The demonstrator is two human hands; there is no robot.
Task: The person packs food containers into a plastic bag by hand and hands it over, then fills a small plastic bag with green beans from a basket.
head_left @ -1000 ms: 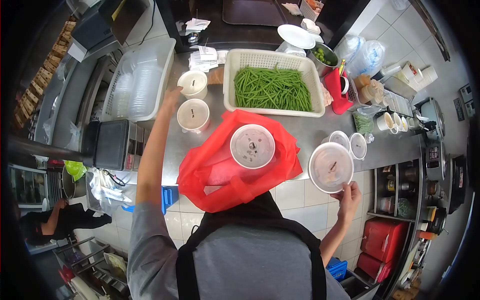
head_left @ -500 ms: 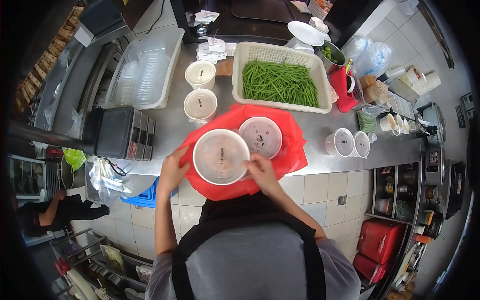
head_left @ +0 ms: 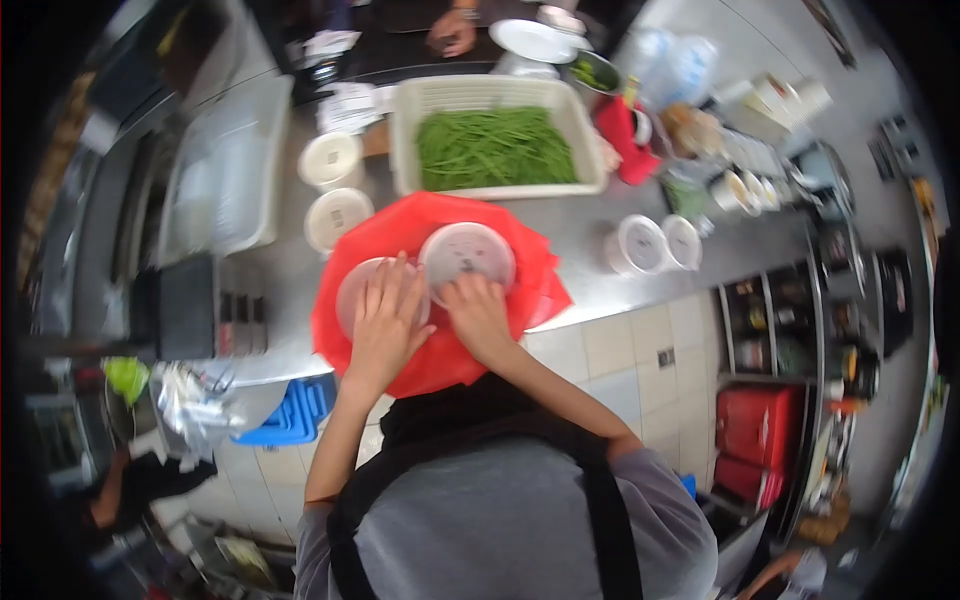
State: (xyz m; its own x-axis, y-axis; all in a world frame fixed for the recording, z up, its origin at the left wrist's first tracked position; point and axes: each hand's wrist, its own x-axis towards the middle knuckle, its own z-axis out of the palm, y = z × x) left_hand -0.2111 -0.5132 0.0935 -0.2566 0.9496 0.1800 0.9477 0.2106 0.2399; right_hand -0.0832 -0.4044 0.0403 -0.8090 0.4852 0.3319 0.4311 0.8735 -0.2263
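A red plastic bag (head_left: 445,208) lies spread on the steel counter, with two round lidded tubs side by side in it. My left hand (head_left: 388,318) rests flat over the left tub (head_left: 350,300), fingers spread across its clear lid. On the near part of the right tub (head_left: 466,245), my right hand (head_left: 476,312) touches the lid with bent fingers and grips nothing that I can see. A dark mark shows on the right tub's lid. My left hand covers much of the left tub.
Behind the bag stands a cream basket (head_left: 402,150) of green beans. Two white lidded tubs (head_left: 335,215) stand at left, near a crate (head_left: 270,190) of clear containers. Two more tubs (head_left: 640,245) are at right. Another person's hand (head_left: 452,35) shows beyond the counter.
The left tub has gone down from my two hands into the bag beside the other tub. My left hand has moved onto its lid, my right hand onto the right tub. The view has shifted.
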